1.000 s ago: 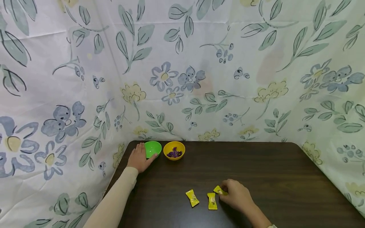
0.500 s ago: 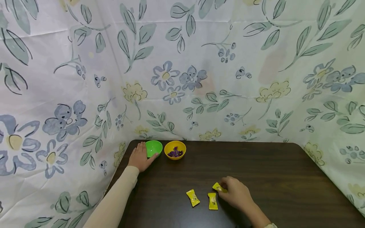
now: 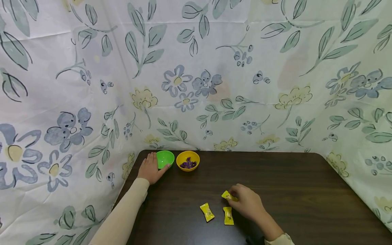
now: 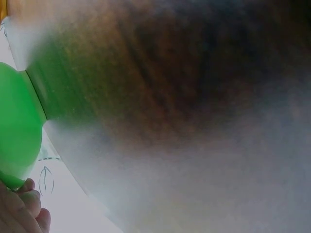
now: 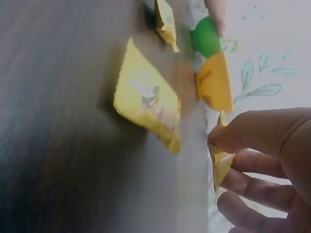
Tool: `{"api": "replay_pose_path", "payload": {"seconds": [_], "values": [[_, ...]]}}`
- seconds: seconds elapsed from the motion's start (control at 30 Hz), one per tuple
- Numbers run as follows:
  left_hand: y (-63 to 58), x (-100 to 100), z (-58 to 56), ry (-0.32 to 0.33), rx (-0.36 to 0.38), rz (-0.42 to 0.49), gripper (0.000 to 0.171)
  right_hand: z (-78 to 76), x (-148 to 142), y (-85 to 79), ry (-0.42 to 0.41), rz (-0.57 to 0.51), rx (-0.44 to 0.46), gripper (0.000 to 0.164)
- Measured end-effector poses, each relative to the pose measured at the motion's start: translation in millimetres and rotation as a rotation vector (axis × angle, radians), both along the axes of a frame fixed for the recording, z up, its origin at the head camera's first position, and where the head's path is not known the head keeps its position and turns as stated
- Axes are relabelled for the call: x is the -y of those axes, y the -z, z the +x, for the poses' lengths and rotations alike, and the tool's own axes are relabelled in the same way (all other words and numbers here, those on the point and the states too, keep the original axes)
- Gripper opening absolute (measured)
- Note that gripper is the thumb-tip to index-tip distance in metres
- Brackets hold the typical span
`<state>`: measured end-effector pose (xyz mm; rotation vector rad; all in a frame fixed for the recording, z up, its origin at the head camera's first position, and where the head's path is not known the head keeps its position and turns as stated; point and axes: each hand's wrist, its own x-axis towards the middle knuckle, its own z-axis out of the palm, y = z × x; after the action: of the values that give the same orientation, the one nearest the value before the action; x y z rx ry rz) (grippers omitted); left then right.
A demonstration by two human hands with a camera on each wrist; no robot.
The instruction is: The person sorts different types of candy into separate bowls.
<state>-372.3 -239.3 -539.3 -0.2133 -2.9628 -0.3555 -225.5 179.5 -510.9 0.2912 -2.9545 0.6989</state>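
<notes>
My left hand [image 3: 150, 169] rests against the left side of a green bowl [image 3: 165, 158], fingers straight, thumb along its front edge. In the left wrist view its fingers touch the green bowl [image 4: 19, 126]. My right hand [image 3: 249, 203] pinches a yellow-wrapped candy [image 3: 226, 195] between thumb and fingers. The right wrist view shows this candy [image 5: 222, 167] raised off the table. Two more yellow-wrapped candies lie on the table, one [image 3: 228, 216] just below the right hand and another [image 3: 207, 212] farther left.
Right of the green bowl stands a yellow bowl [image 3: 188, 169] with purple-wrapped candies [image 3: 189, 164] in it. The dark wooden table [image 3: 291, 190] meets a floral cloth [image 3: 245, 85] at the back and sides.
My right hand has lifted the pinched candy and moved it a little away from me and to the left. The left hand stays at the green bowl.
</notes>
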Motion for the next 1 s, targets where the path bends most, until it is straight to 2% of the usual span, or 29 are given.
{"api": "replay_pose_path", "payload": {"seconds": [0.43,0.7,1.0], "values": [[0.7,2.0,-1.1,-0.005,0.002,-0.001,0.111,-11.0,26.8,-7.5,-0.071,-0.033,-0.039,0.014],[4.6,2.4,-3.9,-0.004,-0.012,0.003,0.111,-18.6,43.7,-11.0,-0.15,-0.048,-0.078,0.015],[7.4,2.5,-5.7,-0.008,0.006,0.006,0.113,-26.8,60.0,-14.5,-0.185,-0.062,-0.032,0.015]]}}
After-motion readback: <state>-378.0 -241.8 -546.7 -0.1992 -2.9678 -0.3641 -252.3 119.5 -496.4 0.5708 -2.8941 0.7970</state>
